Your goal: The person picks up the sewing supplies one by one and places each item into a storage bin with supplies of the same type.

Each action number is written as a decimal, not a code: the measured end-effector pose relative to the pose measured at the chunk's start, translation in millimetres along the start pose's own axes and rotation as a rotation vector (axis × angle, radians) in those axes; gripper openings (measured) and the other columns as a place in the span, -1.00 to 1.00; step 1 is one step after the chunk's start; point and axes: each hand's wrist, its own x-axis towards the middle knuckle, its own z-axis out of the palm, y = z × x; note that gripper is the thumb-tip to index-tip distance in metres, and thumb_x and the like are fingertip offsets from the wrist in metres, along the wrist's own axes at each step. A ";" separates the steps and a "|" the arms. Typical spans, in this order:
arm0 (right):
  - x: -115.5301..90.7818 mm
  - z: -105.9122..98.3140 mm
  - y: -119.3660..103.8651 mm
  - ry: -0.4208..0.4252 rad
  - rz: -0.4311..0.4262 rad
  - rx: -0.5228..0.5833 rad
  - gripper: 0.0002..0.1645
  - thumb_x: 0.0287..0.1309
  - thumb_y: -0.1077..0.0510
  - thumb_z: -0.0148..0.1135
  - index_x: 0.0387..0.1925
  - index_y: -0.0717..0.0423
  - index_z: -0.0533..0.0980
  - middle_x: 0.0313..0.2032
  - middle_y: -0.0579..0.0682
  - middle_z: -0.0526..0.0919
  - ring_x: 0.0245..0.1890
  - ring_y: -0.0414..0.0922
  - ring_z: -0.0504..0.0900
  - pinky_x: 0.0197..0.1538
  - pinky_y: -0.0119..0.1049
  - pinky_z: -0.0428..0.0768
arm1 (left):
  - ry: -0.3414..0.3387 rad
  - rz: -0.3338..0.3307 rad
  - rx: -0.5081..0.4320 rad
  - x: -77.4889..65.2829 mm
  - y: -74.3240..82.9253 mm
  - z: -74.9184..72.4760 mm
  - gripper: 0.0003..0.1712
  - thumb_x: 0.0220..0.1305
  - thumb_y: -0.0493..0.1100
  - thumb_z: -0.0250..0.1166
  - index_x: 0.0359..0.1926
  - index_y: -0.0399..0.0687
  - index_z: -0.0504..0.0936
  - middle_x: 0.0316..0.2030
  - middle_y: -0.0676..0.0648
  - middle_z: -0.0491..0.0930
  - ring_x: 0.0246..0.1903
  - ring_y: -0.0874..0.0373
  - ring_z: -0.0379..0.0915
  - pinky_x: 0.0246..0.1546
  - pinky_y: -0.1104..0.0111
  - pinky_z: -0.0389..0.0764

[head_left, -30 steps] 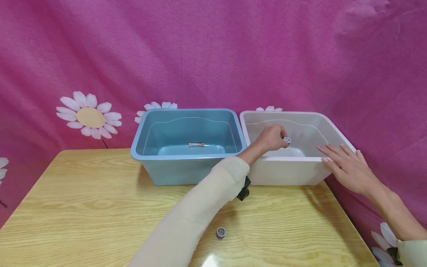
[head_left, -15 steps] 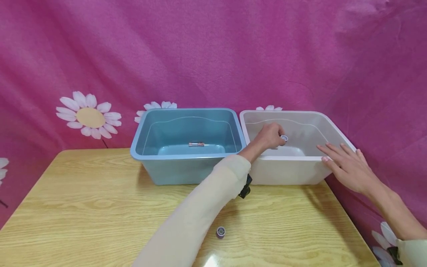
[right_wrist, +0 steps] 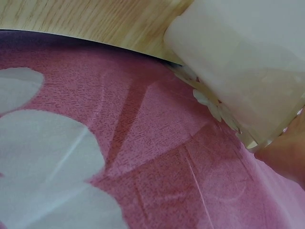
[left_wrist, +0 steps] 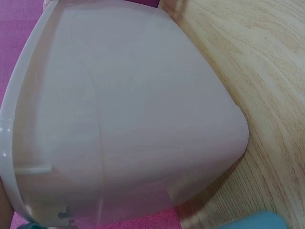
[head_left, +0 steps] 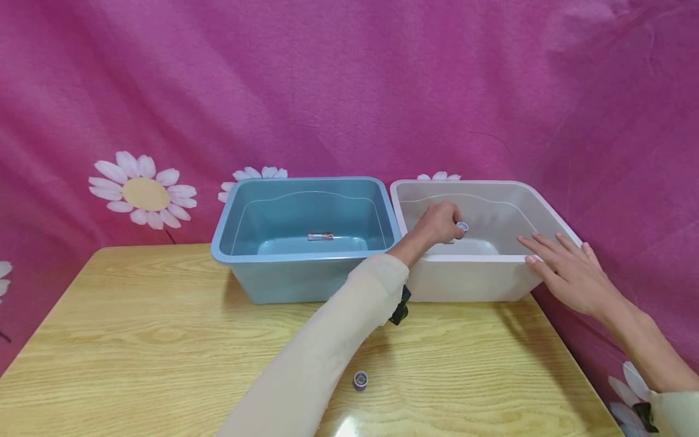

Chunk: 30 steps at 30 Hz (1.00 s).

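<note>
In the head view my left hand point(head_left: 437, 223) reaches over the near rim into the off-white bin point(head_left: 466, 282). Its fingertips pinch a small round piece point(head_left: 462, 226) with a pale ring on top; the fingers cover much of it. My right hand point(head_left: 573, 276) lies with fingers spread over the bin's right near corner. The left wrist view is filled by the bin's outer wall point(left_wrist: 143, 105), and the held piece does not show there. Part of my right hand point(right_wrist: 288, 148) appears against the bin's rim in the right wrist view.
A blue bin point(head_left: 303, 279) stands left of the off-white one, with a small flat, shiny item point(head_left: 320, 236) inside. A small purplish cylinder point(head_left: 360, 380) with a pale ring stands on the wooden table point(head_left: 136, 340). Pink flowered cloth point(head_left: 349, 91) hangs behind.
My left hand has shifted slightly left inside the off-white bin, still pinching the small round piece. My right hand stays at the bin's corner.
</note>
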 end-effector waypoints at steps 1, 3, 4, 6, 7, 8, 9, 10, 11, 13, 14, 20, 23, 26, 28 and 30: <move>0.1 -0.1 -0.2 -0.001 0.000 0.000 -0.44 0.54 -0.02 -0.10 0.46 0.00 0.28 0.40 0.33 0.25 0.40 0.49 -0.05 0.29 0.48 -0.39 | 0.001 -0.001 0.013 0.3 -0.1 0.3 -0.92 0.28 -0.19 0.39 -0.27 -0.08 0.66 -0.41 0.07 0.56 -0.41 0.28 0.43 -0.40 0.53 0.43; 0.5 -0.2 -0.3 -0.003 -0.001 -0.001 -0.44 0.54 -0.02 -0.10 0.47 -0.01 0.28 0.40 0.33 0.26 0.40 0.49 -0.05 0.29 0.48 -0.40 | -0.003 -0.006 0.021 0.3 -0.4 0.6 -0.93 0.27 -0.19 0.39 -0.27 -0.07 0.67 -0.41 0.08 0.56 -0.41 0.28 0.43 -0.41 0.53 0.44; 0.7 -0.2 -0.3 -0.004 -0.002 -0.001 -0.44 0.54 -0.02 -0.10 0.47 -0.01 0.28 0.40 0.33 0.25 0.40 0.49 -0.05 0.29 0.48 -0.40 | -0.006 -0.006 0.025 0.3 -0.4 0.7 -0.93 0.27 -0.19 0.39 -0.27 -0.07 0.67 -0.41 0.08 0.57 -0.41 0.28 0.43 -0.41 0.53 0.44; 1.1 0.1 0.0 -0.005 -0.003 -0.004 -0.43 0.54 -0.02 -0.10 0.47 -0.02 0.27 0.40 0.33 0.26 0.40 0.50 -0.05 0.30 0.47 -0.40 | -0.011 -0.003 0.036 0.2 -0.3 0.5 -0.93 0.27 -0.18 0.39 -0.27 -0.07 0.68 -0.41 0.08 0.57 -0.41 0.29 0.43 -0.41 0.53 0.43; 1.2 0.0 0.0 -0.004 -0.004 -0.003 -0.43 0.54 -0.02 -0.09 0.47 -0.02 0.27 0.40 0.33 0.26 0.40 0.50 -0.05 0.30 0.47 -0.40 | -0.013 -0.001 0.040 0.3 -0.2 0.5 -0.93 0.27 -0.18 0.39 -0.27 -0.07 0.68 -0.41 0.08 0.57 -0.41 0.29 0.43 -0.41 0.53 0.43; 1.3 0.2 0.1 -0.004 -0.004 -0.003 -0.43 0.54 -0.02 -0.09 0.48 -0.02 0.27 0.40 0.33 0.25 0.40 0.49 -0.05 0.30 0.47 -0.40 | -0.015 -0.001 0.039 0.2 -0.2 0.4 -0.93 0.28 -0.18 0.39 -0.27 -0.07 0.68 -0.42 0.08 0.57 -0.41 0.29 0.42 -0.41 0.53 0.43; 1.4 0.3 0.1 -0.004 -0.004 -0.004 -0.43 0.54 -0.02 -0.10 0.48 -0.02 0.27 0.40 0.33 0.25 0.40 0.49 -0.05 0.30 0.47 -0.41 | -0.016 -0.001 0.044 0.1 0.0 0.3 -0.93 0.27 -0.18 0.39 -0.27 -0.07 0.68 -0.42 0.08 0.56 -0.41 0.29 0.42 -0.41 0.54 0.42; 1.4 0.3 0.1 -0.004 -0.004 -0.004 -0.43 0.54 -0.02 -0.10 0.48 -0.02 0.26 0.40 0.33 0.25 0.40 0.49 -0.05 0.30 0.47 -0.41 | -0.015 0.000 0.051 0.1 0.2 0.3 -0.93 0.27 -0.18 0.39 -0.28 -0.07 0.68 -0.42 0.09 0.56 -0.42 0.29 0.41 -0.41 0.54 0.42; 1.4 0.4 0.2 -0.003 -0.004 -0.004 -0.43 0.54 -0.02 -0.10 0.48 -0.02 0.26 0.40 0.33 0.25 0.40 0.49 -0.06 0.30 0.46 -0.41 | -0.015 0.000 0.054 0.2 0.3 0.4 -0.93 0.27 -0.18 0.39 -0.28 -0.07 0.68 -0.43 0.09 0.56 -0.42 0.29 0.41 -0.41 0.54 0.42; 1.3 0.3 0.1 -0.004 -0.003 -0.003 -0.43 0.54 -0.02 -0.10 0.48 -0.03 0.26 0.40 0.33 0.25 0.41 0.48 -0.06 0.30 0.46 -0.42 | -0.016 -0.002 0.053 0.3 0.5 0.6 -0.93 0.27 -0.18 0.39 -0.28 -0.07 0.69 -0.43 0.09 0.56 -0.42 0.29 0.42 -0.42 0.54 0.42; 1.3 0.2 0.1 -0.003 -0.002 -0.003 -0.43 0.54 -0.02 -0.10 0.48 -0.03 0.26 0.40 0.34 0.25 0.41 0.48 -0.06 0.30 0.46 -0.42 | -0.018 -0.002 0.054 0.5 0.6 0.6 -0.93 0.27 -0.18 0.39 -0.28 -0.07 0.69 -0.43 0.08 0.57 -0.43 0.29 0.42 -0.42 0.53 0.42; 1.1 0.6 0.2 0.002 -0.002 -0.003 -0.44 0.54 -0.01 -0.10 0.47 -0.02 0.27 0.39 0.34 0.26 0.40 0.48 -0.05 0.30 0.47 -0.41 | -0.020 -0.001 0.079 1.5 0.9 1.1 -0.93 0.26 -0.17 0.39 -0.28 -0.06 0.68 -0.45 0.10 0.58 -0.44 0.31 0.43 -0.41 0.53 0.41; 0.7 0.5 0.2 0.002 0.000 -0.003 -0.44 0.54 -0.01 -0.10 0.47 -0.02 0.27 0.39 0.33 0.26 0.40 0.48 -0.05 0.29 0.47 -0.41 | -0.021 -0.001 0.072 1.5 0.7 1.6 -0.93 0.26 -0.18 0.40 -0.31 -0.06 0.67 -0.46 0.10 0.57 -0.46 0.30 0.41 -0.43 0.53 0.41; 0.6 0.2 0.0 0.001 0.001 -0.003 -0.44 0.54 -0.02 -0.10 0.47 -0.01 0.27 0.40 0.33 0.26 0.40 0.49 -0.05 0.30 0.47 -0.40 | -0.023 0.005 0.068 1.4 0.3 2.0 -0.90 0.26 -0.18 0.40 -0.37 -0.06 0.65 -0.50 0.09 0.54 -0.48 0.31 0.38 -0.45 0.52 0.39; 0.5 0.1 -0.1 0.001 0.002 -0.003 -0.44 0.54 -0.02 -0.10 0.47 -0.01 0.27 0.40 0.33 0.26 0.40 0.49 -0.05 0.30 0.47 -0.40 | -0.025 0.006 0.063 1.4 0.3 2.3 -0.88 0.26 -0.19 0.40 -0.40 -0.05 0.64 -0.52 0.09 0.53 -0.50 0.30 0.37 -0.46 0.52 0.39; 0.5 0.4 0.0 0.000 0.002 -0.002 -0.44 0.54 -0.01 -0.11 0.47 -0.01 0.27 0.39 0.33 0.26 0.40 0.49 -0.04 0.30 0.47 -0.40 | -0.025 0.008 0.068 1.5 0.3 2.6 -0.86 0.26 -0.19 0.40 -0.42 -0.04 0.62 -0.54 0.09 0.52 -0.51 0.31 0.36 -0.46 0.52 0.37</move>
